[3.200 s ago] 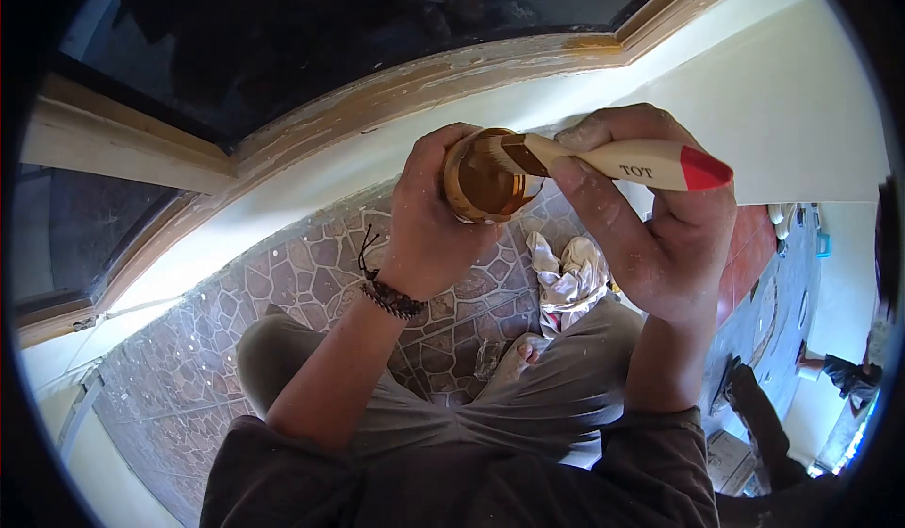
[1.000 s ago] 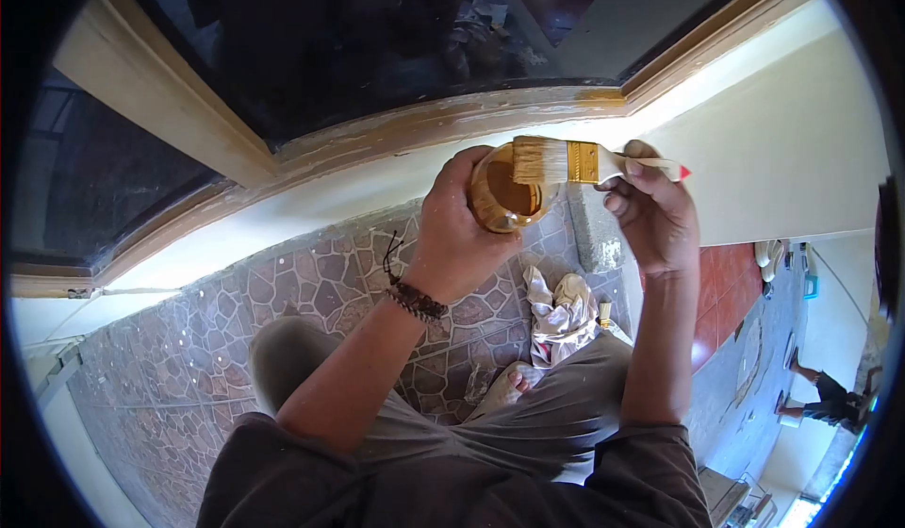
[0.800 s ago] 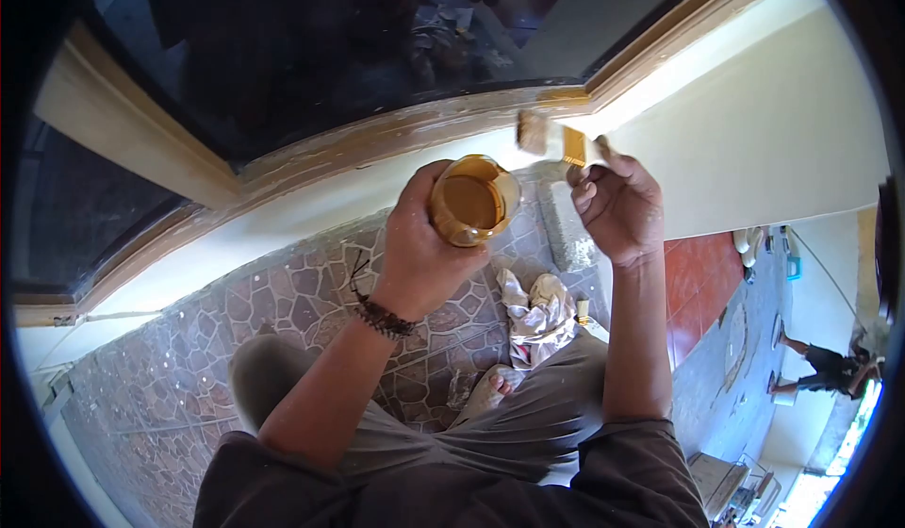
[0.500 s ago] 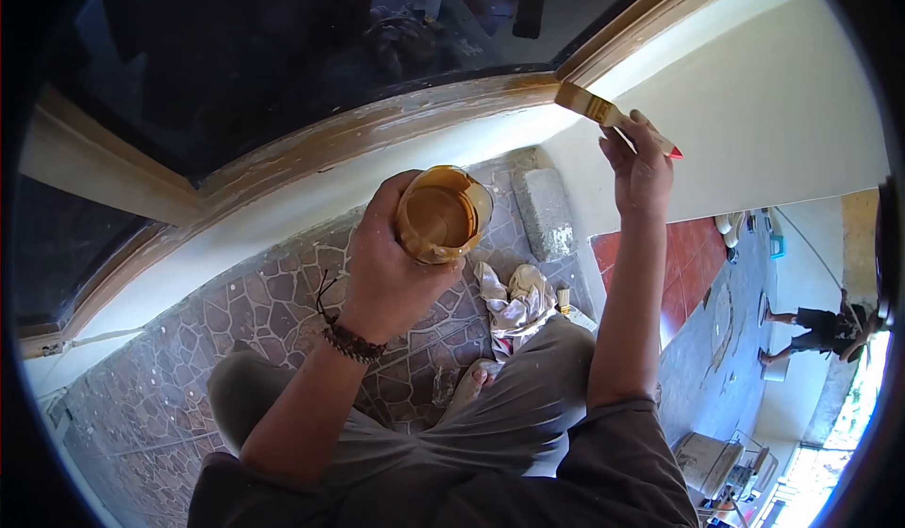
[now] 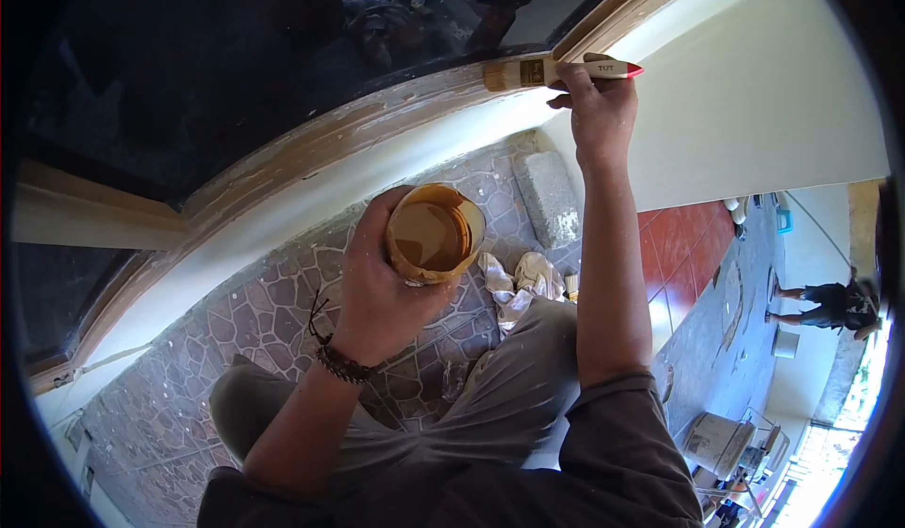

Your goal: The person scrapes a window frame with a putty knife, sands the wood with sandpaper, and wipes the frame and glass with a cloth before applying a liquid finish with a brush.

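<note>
My left hand is wrapped round a paint-smeared cup of brown paint, held over the floor with its mouth facing up. Between the fingers of my right hand is a paintbrush with a pale handle and a red tip. Its bristles point left and lie against the brown wooden window frame, near the frame's right corner. Worn, streaky patches show along the wood. Dark glass sits above the frame and holds reflections.
Below me, a grey block stands by the wall on the stone-patterned floor. A crumpled cloth lies near my knee, beside another brush. At far right a person stands beyond the red tiles; a bucket is lower right.
My right hand has moved up and left, turning the brush so its bristles now lie along the frame's ledge. The cup has shifted slightly down and left in view.
</note>
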Demonstrator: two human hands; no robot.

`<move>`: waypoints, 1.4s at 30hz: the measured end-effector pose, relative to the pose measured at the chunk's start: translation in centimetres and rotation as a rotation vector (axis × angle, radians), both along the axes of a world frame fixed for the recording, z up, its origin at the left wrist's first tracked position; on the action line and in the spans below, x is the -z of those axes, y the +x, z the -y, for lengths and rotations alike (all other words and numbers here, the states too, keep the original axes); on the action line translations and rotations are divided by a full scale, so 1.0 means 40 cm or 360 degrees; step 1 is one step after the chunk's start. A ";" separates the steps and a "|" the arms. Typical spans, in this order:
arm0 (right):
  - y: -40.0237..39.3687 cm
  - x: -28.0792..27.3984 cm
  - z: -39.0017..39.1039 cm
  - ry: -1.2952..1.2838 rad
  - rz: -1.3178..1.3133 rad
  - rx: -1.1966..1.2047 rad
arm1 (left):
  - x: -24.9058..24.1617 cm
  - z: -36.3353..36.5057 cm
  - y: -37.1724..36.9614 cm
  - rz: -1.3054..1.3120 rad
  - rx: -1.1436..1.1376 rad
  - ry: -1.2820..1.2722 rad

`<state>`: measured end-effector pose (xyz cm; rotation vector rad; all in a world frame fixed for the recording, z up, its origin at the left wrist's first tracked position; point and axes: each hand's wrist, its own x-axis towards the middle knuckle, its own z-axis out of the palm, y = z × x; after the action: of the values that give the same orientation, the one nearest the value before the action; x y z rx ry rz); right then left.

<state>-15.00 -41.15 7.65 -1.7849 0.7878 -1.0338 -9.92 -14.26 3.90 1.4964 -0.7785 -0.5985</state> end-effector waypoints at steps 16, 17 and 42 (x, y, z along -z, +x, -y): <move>-0.061 -0.023 0.090 -0.0239 -0.0056 0.0283 | 0.010 -0.003 0.002 -0.0063 0.0055 0.0031; -0.074 -0.036 0.090 -0.0332 -0.0102 0.0207 | 0.012 -0.002 0.004 -0.0062 0.0067 0.0022; -0.082 -0.043 0.005 -0.0637 -0.0441 0.0210 | 0.005 -0.004 0.016 -0.0121 0.0086 -0.0101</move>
<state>-18.30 -41.34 9.35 -2.2788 0.9248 -1.1008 -9.27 -14.10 3.71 1.3903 -0.7738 -0.6614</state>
